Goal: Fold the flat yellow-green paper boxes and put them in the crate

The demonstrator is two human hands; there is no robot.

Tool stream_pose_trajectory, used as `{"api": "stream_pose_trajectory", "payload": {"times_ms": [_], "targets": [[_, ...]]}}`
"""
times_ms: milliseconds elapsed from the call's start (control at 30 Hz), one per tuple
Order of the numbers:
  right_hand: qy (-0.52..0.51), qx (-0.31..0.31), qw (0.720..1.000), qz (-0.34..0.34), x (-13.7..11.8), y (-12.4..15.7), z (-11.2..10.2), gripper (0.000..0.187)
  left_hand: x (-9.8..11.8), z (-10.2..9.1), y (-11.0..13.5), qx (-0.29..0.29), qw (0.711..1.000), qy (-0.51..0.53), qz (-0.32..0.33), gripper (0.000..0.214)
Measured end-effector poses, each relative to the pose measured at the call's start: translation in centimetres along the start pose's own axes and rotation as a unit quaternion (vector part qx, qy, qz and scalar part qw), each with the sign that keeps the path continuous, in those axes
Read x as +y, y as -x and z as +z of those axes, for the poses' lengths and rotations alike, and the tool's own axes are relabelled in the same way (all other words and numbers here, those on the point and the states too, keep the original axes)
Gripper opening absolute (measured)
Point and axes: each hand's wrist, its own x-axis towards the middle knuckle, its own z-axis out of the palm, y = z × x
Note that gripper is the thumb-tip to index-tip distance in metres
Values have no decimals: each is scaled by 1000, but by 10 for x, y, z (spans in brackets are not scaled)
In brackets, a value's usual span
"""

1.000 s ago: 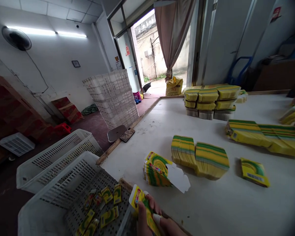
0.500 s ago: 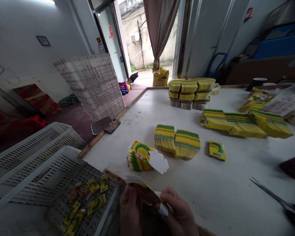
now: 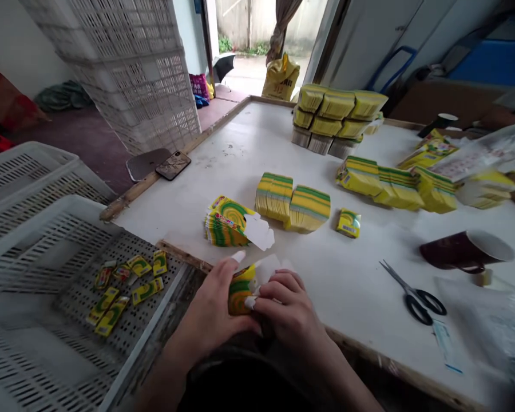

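Close to the table's near edge I hold a small yellow-and-green carton (image 3: 239, 293), its white flaps showing at the upper right. My left hand (image 3: 208, 306) is closed around the carton's left side, thumb below. My right hand (image 3: 289, 312) has its fingers bent over the right end, by the flaps. White coverings show on some fingertips. Just beyond my hands lies a fanned stack of flat cartons (image 3: 225, 222), with a white flap sticking out to the right. Two blocks of packed cartons (image 3: 309, 207) stand behind it, and a single closed carton (image 3: 349, 223) lies to their right.
At left, a white perforated crate (image 3: 75, 252) holds several small yellow boxes (image 3: 111, 315). A phone (image 3: 174, 165) lies at the table's left edge. Scissors (image 3: 416, 297) and a dark mug (image 3: 450, 250) are at right. Stacked carton bundles (image 3: 339, 111) stand at the back.
The view has tilted down, bringing the mug and whole scissors into view. The carton, held up and tilted before, is now lower between my hands, with my right fingers over its flap end.
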Motion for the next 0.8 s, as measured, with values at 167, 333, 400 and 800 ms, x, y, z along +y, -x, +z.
{"api": "stream_pose_trajectory", "payload": {"times_ms": [167,333,400,800], "targets": [[-66,134,972,180,5,12,3,60,-20,23,-1,-1,996,-88,5,65],[-442,94,772,448,10,3,6,30,-19,22,4,-25,994,-82,72,63],[-558,89,650,509,7,-3,18,37,-15,24,6,-5,995,-50,84,63],[-491,109,713,488,10,1,35,51,-18,24,-4,117,982,-98,108,66]]}}
